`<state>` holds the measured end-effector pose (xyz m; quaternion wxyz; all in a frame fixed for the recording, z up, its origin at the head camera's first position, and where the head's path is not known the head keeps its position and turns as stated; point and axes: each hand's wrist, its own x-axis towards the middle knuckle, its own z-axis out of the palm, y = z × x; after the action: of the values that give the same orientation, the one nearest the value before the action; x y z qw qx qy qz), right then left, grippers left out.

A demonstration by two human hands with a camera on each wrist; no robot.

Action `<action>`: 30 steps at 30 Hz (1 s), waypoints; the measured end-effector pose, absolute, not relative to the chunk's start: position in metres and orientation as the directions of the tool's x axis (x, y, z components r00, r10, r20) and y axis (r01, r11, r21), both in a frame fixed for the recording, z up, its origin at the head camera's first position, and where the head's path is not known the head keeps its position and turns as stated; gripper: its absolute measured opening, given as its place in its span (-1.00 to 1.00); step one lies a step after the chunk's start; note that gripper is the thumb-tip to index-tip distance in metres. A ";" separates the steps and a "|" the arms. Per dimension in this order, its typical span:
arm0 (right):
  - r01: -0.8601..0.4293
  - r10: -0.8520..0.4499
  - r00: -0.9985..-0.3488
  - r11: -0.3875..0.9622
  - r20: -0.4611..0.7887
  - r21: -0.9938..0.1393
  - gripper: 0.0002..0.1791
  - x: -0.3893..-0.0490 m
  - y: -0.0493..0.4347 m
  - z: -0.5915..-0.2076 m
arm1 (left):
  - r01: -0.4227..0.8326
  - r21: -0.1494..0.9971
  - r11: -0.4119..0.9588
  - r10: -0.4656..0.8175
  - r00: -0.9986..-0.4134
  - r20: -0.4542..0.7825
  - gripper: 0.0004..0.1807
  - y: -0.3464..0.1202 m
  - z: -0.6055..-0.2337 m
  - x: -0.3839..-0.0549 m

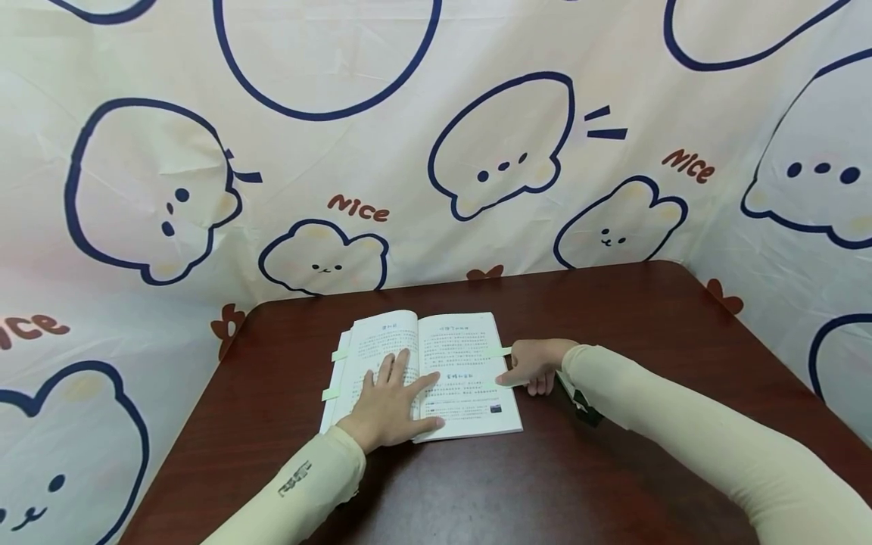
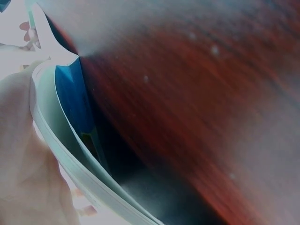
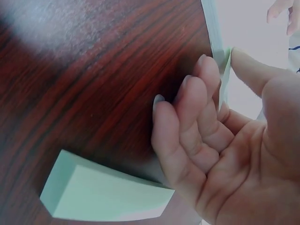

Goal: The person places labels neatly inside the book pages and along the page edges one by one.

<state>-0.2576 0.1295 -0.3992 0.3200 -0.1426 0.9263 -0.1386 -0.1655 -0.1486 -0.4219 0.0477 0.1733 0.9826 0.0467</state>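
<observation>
An open book (image 1: 459, 341) with printed pages lies on the table. My left hand (image 1: 388, 409) rests on it with fingers spread, across the left page and the centre fold; in the left wrist view the book's lower edge (image 2: 51, 136) curves beside the palm. At the right page's edge, my right hand (image 1: 538, 363) pinches a pale green sticky note (image 3: 225, 79) with the thumb, other fingers curled. The index fingertip is hidden. Just above the thumb, another green sticky tab (image 1: 500, 352) juts from the page.
Two green tabs, an upper tab (image 1: 338, 355) and a lower tab (image 1: 330, 393), stick out on the book's left side. A green sticky-note pad (image 3: 112, 192) lies on the brown table (image 3: 93, 103) near my right hand. A patterned cloth (image 1: 409, 166) hangs behind the table.
</observation>
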 end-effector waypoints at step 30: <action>-0.274 -0.436 -0.827 0.864 -0.355 -0.423 -0.44 -0.243 0.137 -0.412 | 0.390 0.026 0.920 0.387 -0.919 0.069 -0.18 -0.149 -0.420 -0.163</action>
<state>-0.2435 0.1368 -0.4123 0.2256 -0.1890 0.9386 -0.1800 -0.1630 -0.1494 -0.4197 -0.0310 0.1984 0.9794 0.0197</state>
